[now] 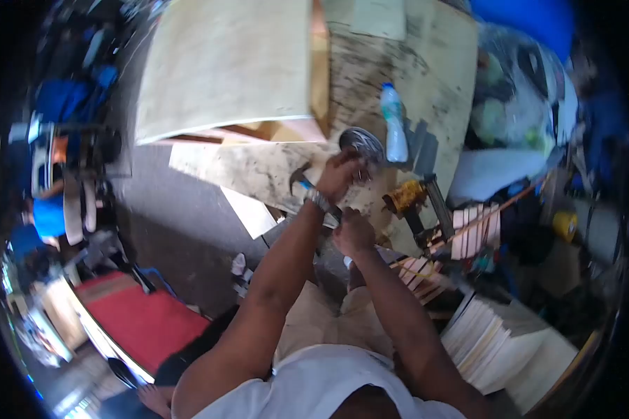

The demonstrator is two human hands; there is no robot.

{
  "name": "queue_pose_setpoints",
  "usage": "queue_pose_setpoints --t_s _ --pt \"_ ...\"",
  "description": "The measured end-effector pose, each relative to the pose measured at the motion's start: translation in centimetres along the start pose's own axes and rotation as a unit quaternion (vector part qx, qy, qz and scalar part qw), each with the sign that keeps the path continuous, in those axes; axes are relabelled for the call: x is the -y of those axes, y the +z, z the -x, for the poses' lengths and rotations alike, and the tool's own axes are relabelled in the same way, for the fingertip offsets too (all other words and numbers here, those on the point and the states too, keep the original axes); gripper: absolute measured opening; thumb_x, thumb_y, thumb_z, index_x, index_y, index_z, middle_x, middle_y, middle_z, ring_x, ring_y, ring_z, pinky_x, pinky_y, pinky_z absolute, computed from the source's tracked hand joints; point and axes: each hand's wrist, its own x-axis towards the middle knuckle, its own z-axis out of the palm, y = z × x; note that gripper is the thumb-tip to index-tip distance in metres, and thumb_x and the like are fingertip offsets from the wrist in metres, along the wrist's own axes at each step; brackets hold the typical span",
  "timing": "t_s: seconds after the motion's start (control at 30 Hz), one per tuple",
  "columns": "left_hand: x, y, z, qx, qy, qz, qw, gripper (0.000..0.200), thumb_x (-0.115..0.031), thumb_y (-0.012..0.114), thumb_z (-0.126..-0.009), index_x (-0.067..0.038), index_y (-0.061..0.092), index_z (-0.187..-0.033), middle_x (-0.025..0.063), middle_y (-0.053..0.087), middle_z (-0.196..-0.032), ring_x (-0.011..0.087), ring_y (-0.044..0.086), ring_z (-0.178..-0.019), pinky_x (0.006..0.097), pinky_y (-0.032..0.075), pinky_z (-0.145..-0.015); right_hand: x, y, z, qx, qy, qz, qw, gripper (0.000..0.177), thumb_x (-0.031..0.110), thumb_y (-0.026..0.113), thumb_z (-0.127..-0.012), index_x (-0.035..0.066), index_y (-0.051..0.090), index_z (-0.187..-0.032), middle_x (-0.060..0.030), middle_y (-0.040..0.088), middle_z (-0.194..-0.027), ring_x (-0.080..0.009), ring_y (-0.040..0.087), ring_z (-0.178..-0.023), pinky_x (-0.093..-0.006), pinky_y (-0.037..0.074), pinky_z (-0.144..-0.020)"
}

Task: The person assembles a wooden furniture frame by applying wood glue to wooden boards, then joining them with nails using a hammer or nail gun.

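My right hand (pixel 355 234) is closed around the handle of a claw hammer (pixel 300 183). The hammer's dark head and blue neck show to the left of my left wrist, and part of its handle passes beneath that wrist. At the near edge of a round metal bowl (pixel 360 140), my left hand (pixel 344 174) has its fingers curled together, with something small and shiny by the fingertips that is too blurred to name. A watch is on that wrist. Behind the bowl, a plywood box (pixel 227 63) stands on the stained worktable (pixel 370 59).
A water bottle (pixel 393 122) and an orange-and-black nail gun (pixel 416 202) lie right of the bowl. Bundled wood slats (pixel 476 230) and stacked boards (pixel 500 342) are at the right. A red panel (pixel 143 318) lies lower left, near another person's hand (pixel 154 399).
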Motion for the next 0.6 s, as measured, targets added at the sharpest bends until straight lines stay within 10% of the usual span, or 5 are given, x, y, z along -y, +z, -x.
queue_pose_setpoints --t_s 0.13,0.47,0.6 --pt "-4.8 1.1 10.2 0.073 0.006 0.172 0.982 0.019 -0.018 0.061 -0.082 -0.007 0.053 -0.096 0.0087 0.059 -0.089 0.0178 0.058 -0.077 0.0281 0.046 -0.062 -2.4 1.3 4.9 0.008 0.055 -0.111 0.992 0.035 0.022 0.066 -0.077 -0.002 0.057 -0.101 -0.0247 0.065 -0.093 -0.0413 0.065 -0.092 -0.0489 0.051 -0.080" --pt "-17.0 -8.7 19.2 -0.039 0.187 0.026 0.981 0.014 -0.014 0.067 -0.081 -0.007 0.061 -0.092 0.0001 0.059 -0.078 0.0085 0.052 -0.059 0.0205 0.038 -0.050 -1.9 -0.7 13.5 0.034 0.122 -0.239 0.963 0.037 0.015 0.065 -0.076 -0.006 0.061 -0.106 -0.0175 0.067 -0.090 -0.0261 0.066 -0.083 -0.0376 0.051 -0.077" --pt "-21.6 -10.2 19.9 -0.114 0.256 0.042 0.959 0.008 -0.007 0.062 -0.086 -0.007 0.060 -0.094 -0.0041 0.049 -0.069 0.0030 0.035 -0.050 0.0201 0.024 -0.043 -2.8 -0.6 13.6 0.011 0.041 -0.274 0.961 0.021 0.010 0.061 -0.083 -0.001 0.059 -0.101 -0.0010 0.053 -0.065 -0.0077 0.049 -0.052 -0.0256 0.038 -0.046"
